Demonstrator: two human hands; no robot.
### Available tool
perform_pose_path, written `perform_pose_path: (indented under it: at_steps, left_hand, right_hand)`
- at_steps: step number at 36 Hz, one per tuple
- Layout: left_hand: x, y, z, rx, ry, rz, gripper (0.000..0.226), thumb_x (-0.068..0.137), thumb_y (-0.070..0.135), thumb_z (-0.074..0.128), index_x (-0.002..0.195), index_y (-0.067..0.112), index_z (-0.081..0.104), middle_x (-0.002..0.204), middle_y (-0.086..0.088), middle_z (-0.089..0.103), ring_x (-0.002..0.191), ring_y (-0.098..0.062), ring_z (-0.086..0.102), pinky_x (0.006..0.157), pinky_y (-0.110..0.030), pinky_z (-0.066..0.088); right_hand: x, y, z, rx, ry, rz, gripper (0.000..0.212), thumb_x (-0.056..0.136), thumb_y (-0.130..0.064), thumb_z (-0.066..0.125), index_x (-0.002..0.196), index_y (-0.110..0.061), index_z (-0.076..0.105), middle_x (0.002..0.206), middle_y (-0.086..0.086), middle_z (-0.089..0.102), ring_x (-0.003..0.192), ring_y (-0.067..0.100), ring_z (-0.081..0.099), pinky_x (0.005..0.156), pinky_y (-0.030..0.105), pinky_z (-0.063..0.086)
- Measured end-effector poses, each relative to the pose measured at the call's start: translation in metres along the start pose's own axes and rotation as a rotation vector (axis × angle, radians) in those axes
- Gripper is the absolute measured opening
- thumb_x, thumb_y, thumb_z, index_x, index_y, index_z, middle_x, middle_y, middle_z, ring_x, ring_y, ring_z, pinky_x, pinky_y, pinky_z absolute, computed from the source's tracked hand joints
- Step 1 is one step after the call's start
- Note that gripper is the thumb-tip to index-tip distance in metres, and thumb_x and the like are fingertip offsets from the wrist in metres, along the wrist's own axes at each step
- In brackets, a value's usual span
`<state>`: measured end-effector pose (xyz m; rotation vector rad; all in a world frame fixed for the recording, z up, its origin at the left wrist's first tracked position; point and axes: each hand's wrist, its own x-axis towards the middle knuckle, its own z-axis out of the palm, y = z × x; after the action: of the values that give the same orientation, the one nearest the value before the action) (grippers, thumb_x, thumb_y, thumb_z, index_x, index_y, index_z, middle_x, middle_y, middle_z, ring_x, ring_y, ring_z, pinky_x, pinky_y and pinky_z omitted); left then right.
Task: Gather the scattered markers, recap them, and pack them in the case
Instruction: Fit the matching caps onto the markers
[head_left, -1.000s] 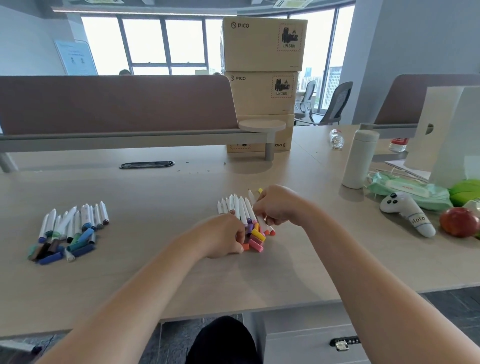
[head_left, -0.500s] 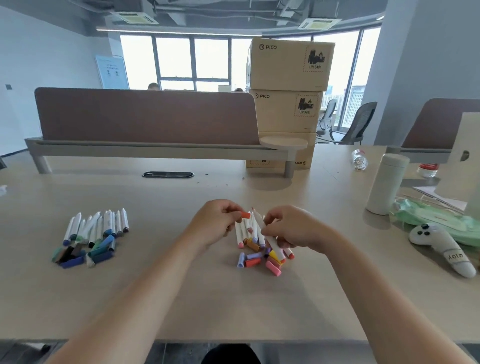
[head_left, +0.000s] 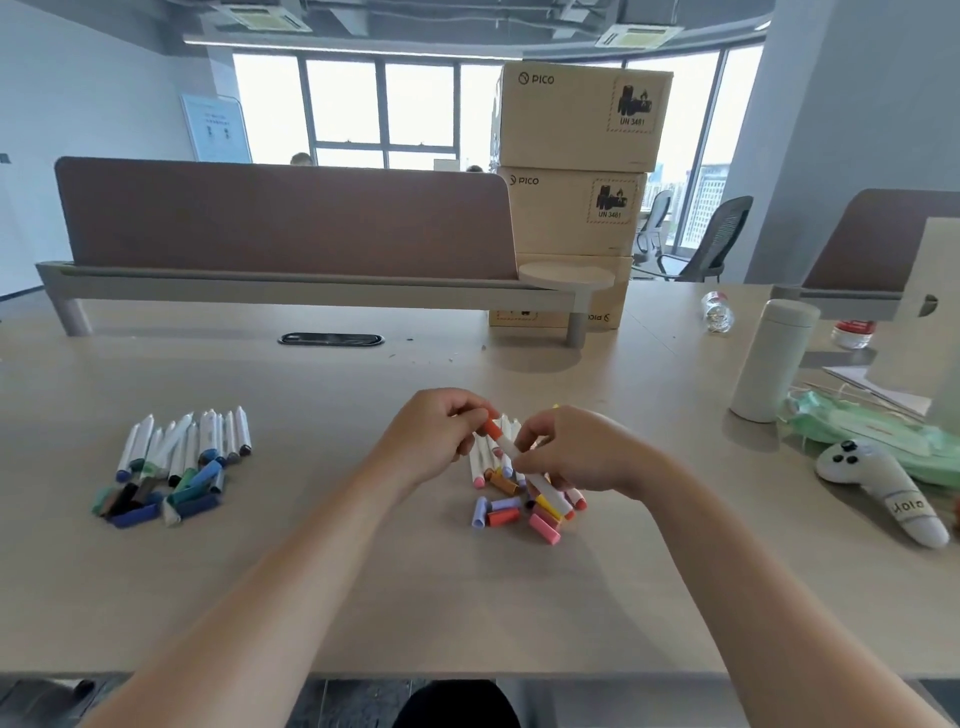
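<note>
My left hand (head_left: 431, 441) pinches an orange cap (head_left: 490, 428) at the tip of a white marker (head_left: 508, 446), whose barrel my right hand (head_left: 571, 449) grips. Both hands hover above a pile of white markers and loose warm-coloured caps (head_left: 519, 506) at the desk's middle. A second pile of white markers with blue and green caps (head_left: 176, 462) lies to the left. No case is in view.
A white flask (head_left: 769, 358), a green wipes pack (head_left: 872, 436) and a white controller (head_left: 883, 488) sit at the right. Stacked cardboard boxes (head_left: 576, 171) and a brown desk divider (head_left: 280, 218) stand behind. A black cable grommet (head_left: 331, 339) lies in the desk.
Both hands rose from the middle pile, the left with an orange cap and the right with a marker. The cap has come up to the marker's tip. The camera tilted up.
</note>
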<state>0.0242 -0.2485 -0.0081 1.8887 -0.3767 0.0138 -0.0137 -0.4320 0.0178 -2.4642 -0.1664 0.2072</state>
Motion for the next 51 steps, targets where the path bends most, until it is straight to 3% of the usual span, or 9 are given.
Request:
perform_pose_path:
  at_steps: [10,19,26,28,32,37,43,47,51]
  left_hand:
    - [0.007,0.007,0.022,0.046,0.213,0.071,0.008,0.093,0.014,0.056,0.087,0.012,0.061,0.077,0.001,0.074,0.057,-0.012,0.063,0.058,-0.027,0.045]
    - [0.014,0.013,0.041,0.065,0.219,0.082,0.021,0.095,0.004,0.043,0.089,0.015,0.06,0.084,0.0,0.072,0.065,-0.011,0.065,0.053,-0.022,0.048]
    - [0.025,0.012,0.035,0.228,0.072,0.033,0.037,0.098,0.011,0.045,0.133,0.018,0.054,0.109,0.003,0.066,0.066,-0.007,0.062,0.045,-0.007,0.04]
    - [0.024,0.01,0.034,0.28,0.085,0.024,0.031,0.098,0.014,0.048,0.127,0.02,0.055,0.105,0.003,0.064,0.06,-0.004,0.061,0.049,-0.01,0.039]
    - [0.022,0.006,0.032,0.292,0.059,0.027,0.015,0.095,0.016,0.052,0.104,0.022,0.061,0.085,0.003,0.064,0.051,-0.001,0.058,0.058,-0.023,0.042]
    - [0.018,0.003,0.03,0.334,0.019,0.022,0.013,0.095,0.017,0.054,0.093,0.025,0.064,0.075,0.006,0.063,0.059,-0.005,0.056,0.058,-0.023,0.039]
    - [0.015,-0.003,0.028,0.352,-0.004,-0.006,0.012,0.092,0.016,0.057,0.091,0.023,0.067,0.071,0.011,0.065,0.057,-0.004,0.054,0.055,-0.022,0.036]
    - [0.014,-0.005,0.029,0.395,-0.019,-0.003,0.008,0.09,0.017,0.061,0.089,0.021,0.068,0.079,0.007,0.067,0.062,-0.007,0.055,0.054,-0.021,0.037]
    - [0.009,-0.002,0.031,0.41,-0.05,0.003,0.006,0.089,0.014,0.061,0.087,0.013,0.067,0.077,0.002,0.065,0.062,-0.014,0.057,0.047,-0.013,0.036]
  right_hand:
    - [0.009,0.003,-0.005,-0.032,0.091,-0.041,0.013,0.09,-0.029,0.065,0.092,-0.018,0.071,0.087,0.006,0.071,0.084,0.027,0.068,0.082,0.046,0.057]
    - [0.013,0.018,-0.011,-0.043,0.165,-0.014,0.012,0.092,-0.025,0.064,0.098,-0.016,0.071,0.086,-0.002,0.068,0.085,0.021,0.064,0.083,0.036,0.055]
    - [0.026,0.036,-0.017,-0.084,0.296,0.149,0.02,0.094,-0.024,0.063,0.083,-0.008,0.069,0.075,0.004,0.07,0.045,0.009,0.053,0.033,0.012,0.035]
    - [0.034,0.041,-0.019,-0.113,0.306,0.225,0.019,0.093,-0.023,0.063,0.083,-0.008,0.068,0.075,0.004,0.07,0.043,0.009,0.055,0.034,0.011,0.037]
    - [0.052,0.047,-0.013,-0.273,0.289,0.331,0.018,0.091,-0.02,0.057,0.092,-0.007,0.069,0.081,0.006,0.072,0.063,0.018,0.065,0.061,0.026,0.055]
    - [0.066,0.051,-0.003,-0.356,0.331,0.352,0.007,0.09,-0.016,0.061,0.09,-0.01,0.064,0.083,0.005,0.066,0.067,0.019,0.064,0.05,0.024,0.048]
    - [0.069,0.054,0.002,-0.427,0.367,0.335,0.02,0.094,-0.027,0.058,0.08,-0.013,0.056,0.095,0.01,0.064,0.076,0.023,0.059,0.058,0.029,0.048]
    - [0.071,0.044,0.0,-0.465,0.258,0.385,0.011,0.089,-0.019,0.065,0.097,-0.012,0.066,0.098,0.005,0.064,0.081,0.022,0.061,0.058,0.027,0.049]
    - [0.07,0.039,-0.003,-0.448,0.172,0.361,0.011,0.088,-0.022,0.064,0.088,-0.011,0.066,0.084,0.003,0.064,0.069,0.019,0.059,0.06,0.028,0.051]
